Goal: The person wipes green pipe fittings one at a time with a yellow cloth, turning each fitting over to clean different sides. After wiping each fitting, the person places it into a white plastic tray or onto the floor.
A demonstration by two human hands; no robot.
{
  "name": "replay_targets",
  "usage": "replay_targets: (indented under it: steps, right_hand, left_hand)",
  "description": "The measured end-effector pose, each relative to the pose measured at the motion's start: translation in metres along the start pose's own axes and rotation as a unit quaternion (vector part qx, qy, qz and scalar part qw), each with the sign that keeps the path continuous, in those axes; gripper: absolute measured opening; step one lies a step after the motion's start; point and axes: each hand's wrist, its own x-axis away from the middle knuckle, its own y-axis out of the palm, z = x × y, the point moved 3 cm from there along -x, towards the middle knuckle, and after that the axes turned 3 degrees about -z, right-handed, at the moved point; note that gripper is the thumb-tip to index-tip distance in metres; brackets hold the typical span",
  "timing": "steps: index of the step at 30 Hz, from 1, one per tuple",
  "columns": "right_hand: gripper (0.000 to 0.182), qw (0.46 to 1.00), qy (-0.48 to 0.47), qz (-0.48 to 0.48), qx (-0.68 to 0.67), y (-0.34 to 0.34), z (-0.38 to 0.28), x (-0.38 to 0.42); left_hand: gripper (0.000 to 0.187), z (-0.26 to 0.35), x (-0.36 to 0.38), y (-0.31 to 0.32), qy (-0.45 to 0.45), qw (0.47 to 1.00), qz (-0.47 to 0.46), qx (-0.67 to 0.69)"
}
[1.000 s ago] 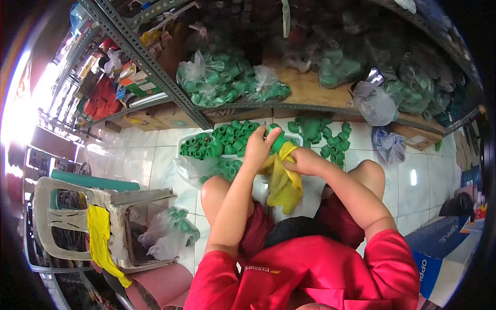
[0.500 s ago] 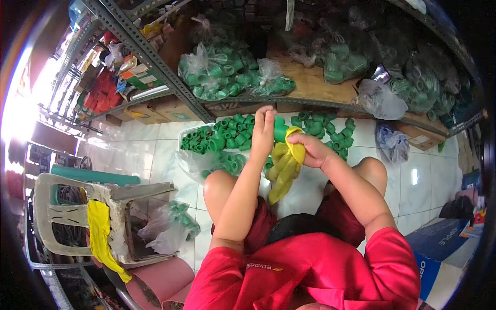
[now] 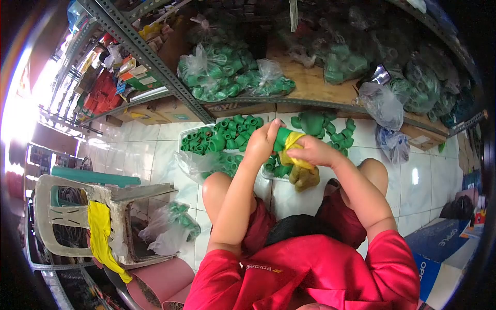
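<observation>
My left hand (image 3: 261,142) is closed around a green plastic pipe fitting (image 3: 282,137), held up over the floor between my knees. A yellow cloth (image 3: 304,178), stained brownish on its hanging part, is wrapped against the right side of that fitting. My right hand (image 3: 317,152) grips the cloth and presses it on the fitting; part of the fitting is hidden under it. Below and beyond my hands lie many loose green fittings (image 3: 235,135), the left ones in a white tray (image 3: 182,139). More green fittings (image 3: 341,139) lie to the right.
A metal shelf with bagged green fittings (image 3: 219,72) stands in front. A clear bag of fittings (image 3: 222,161) lies by my left knee. At left is a worn plastic chair (image 3: 62,213) with a yellow cloth (image 3: 99,227) over it. A blue box (image 3: 439,243) sits at right.
My left hand has closed on the fitting, its fingers raised before. The yellow cloth, hanging long earlier, is now bunched around the fitting, with my right hand slightly lower and farther right.
</observation>
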Motion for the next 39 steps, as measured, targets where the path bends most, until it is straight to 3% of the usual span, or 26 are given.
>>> replay_targets:
  steps: [1, 3, 4, 5, 7, 8, 9, 10, 11, 14, 16, 19, 20, 21, 23, 25, 27, 29, 31, 33, 34, 35, 36, 37, 38, 39]
  right_hand:
    - [0.026, 1.000, 0.000, 0.001, -0.001, 0.002, 0.000, -0.001]
    - [0.031, 0.944, 0.166, -0.036, 0.284, 0.005, 0.016, -0.003]
    - [0.032, 0.963, 0.133, -0.016, 0.236, 0.006, 0.030, -0.005]
    - [0.032, 0.963, 0.132, -0.015, 0.236, 0.005, 0.042, -0.006]
    - [0.029, 0.990, 0.075, 0.066, 0.104, -0.003, 0.035, -0.011]
    - [0.026, 0.987, 0.097, 0.110, 0.069, -0.008, 0.035, -0.008]
    - [0.026, 0.987, 0.098, 0.111, 0.068, -0.010, 0.033, -0.007]
    - [0.026, 0.976, 0.095, 0.101, -0.168, -0.012, 0.035, -0.007]
    - [0.026, 0.912, 0.085, 0.086, -0.392, -0.014, 0.036, -0.007]
    - [0.023, 0.869, 0.081, 0.028, -0.488, -0.017, 0.031, -0.007]
    - [0.022, 0.849, 0.083, 0.012, -0.522, -0.012, 0.030, -0.006]
    - [0.026, 0.911, 0.051, 0.052, -0.405, -0.010, 0.027, -0.005]
    - [0.026, 0.976, 0.000, 0.073, -0.206, -0.010, 0.021, -0.006]
    - [0.027, 0.995, -0.052, 0.091, 0.004, -0.006, 0.014, -0.005]
    - [0.025, 0.993, -0.004, 0.106, 0.050, 0.006, 0.016, -0.007]
    - [0.021, 0.919, 0.058, 0.081, 0.382, 0.013, 0.014, -0.010]
    - [0.021, 0.907, 0.091, 0.088, 0.403, 0.019, 0.020, -0.008]
    - [0.022, 0.886, 0.012, 0.159, 0.434, 0.022, 0.033, -0.011]
    - [0.016, 0.898, 0.032, 0.181, 0.400, 0.021, 0.032, -0.014]
    - [0.014, 0.975, 0.034, 0.185, 0.119, 0.015, 0.038, -0.021]
    - [0.018, 0.984, 0.099, 0.150, 0.014, 0.007, 0.038, -0.018]
    - [0.018, 0.983, 0.098, 0.153, 0.014, 0.000, 0.034, -0.015]
    - [0.021, 0.964, 0.093, 0.118, -0.220, -0.003, 0.033, -0.012]
    - [0.024, 0.890, 0.082, 0.077, -0.442, -0.005, 0.030, -0.009]
    - [0.028, 0.871, 0.082, 0.044, -0.483, -0.009, 0.027, -0.005]
    - [0.028, 0.871, 0.081, 0.046, -0.483, -0.011, 0.027, -0.004]
  left_hand:
    - [0.048, -0.007, 0.000, 0.002, -0.118, 0.990, -0.076, -0.008]
    - [0.064, -0.021, 0.005, 0.005, -0.345, 0.912, -0.222, -0.027]
    - [0.071, -0.029, 0.005, 0.006, -0.354, 0.900, -0.253, -0.017]
    - [0.071, -0.036, 0.007, 0.007, -0.354, 0.900, -0.253, -0.018]
    - [0.065, -0.023, 0.001, -0.001, -0.235, 0.965, -0.115, 0.016]
    - [0.062, -0.020, -0.001, -0.008, -0.201, 0.972, -0.122, 0.015]
    - [0.053, -0.013, -0.003, -0.013, -0.066, 0.992, -0.101, 0.024]
    - [0.050, -0.011, -0.002, -0.013, -0.017, 0.991, -0.114, 0.069]
    - [0.050, -0.008, -0.001, -0.014, 0.034, 0.985, -0.123, 0.113]
    - [0.055, 0.006, 0.004, -0.006, -0.008, 0.968, -0.138, 0.210]
    - [0.054, -0.001, -0.002, -0.007, -0.027, 0.976, -0.125, 0.176]
    - [0.036, -0.004, -0.002, -0.005, -0.033, 0.965, -0.082, 0.248]
    - [0.032, -0.007, -0.002, -0.007, -0.073, 0.976, -0.065, 0.197]
    - [0.036, -0.009, -0.002, -0.009, -0.112, 0.982, -0.049, 0.146]
    - [0.043, -0.025, -0.003, -0.005, -0.178, 0.975, -0.037, 0.130]
    - [0.052, -0.038, -0.003, -0.001, -0.244, 0.963, -0.024, 0.113]
    - [0.056, -0.047, -0.003, 0.002, -0.277, 0.960, -0.031, 0.000]
    - [0.055, -0.055, -0.005, 0.007, -0.261, 0.965, -0.013, 0.008]
    - [0.051, -0.045, -0.003, 0.009, -0.239, 0.963, -0.008, 0.123]
    - [0.044, -0.037, -0.002, 0.009, -0.191, 0.969, 0.002, 0.155]
    - [0.039, -0.032, -0.003, 0.010, -0.141, 0.972, 0.012, 0.189]
    - [0.039, -0.031, -0.003, 0.011, -0.140, 0.972, 0.010, 0.188]
    - [0.035, -0.024, -0.003, 0.010, -0.079, 0.980, 0.000, 0.184]
    - [0.037, -0.018, -0.004, 0.008, -0.018, 0.984, -0.010, 0.179]
    - [0.046, -0.015, -0.005, 0.005, -0.019, 0.973, -0.099, 0.210]
    - [0.046, -0.009, -0.006, 0.002, -0.018, 0.972, -0.101, 0.210]
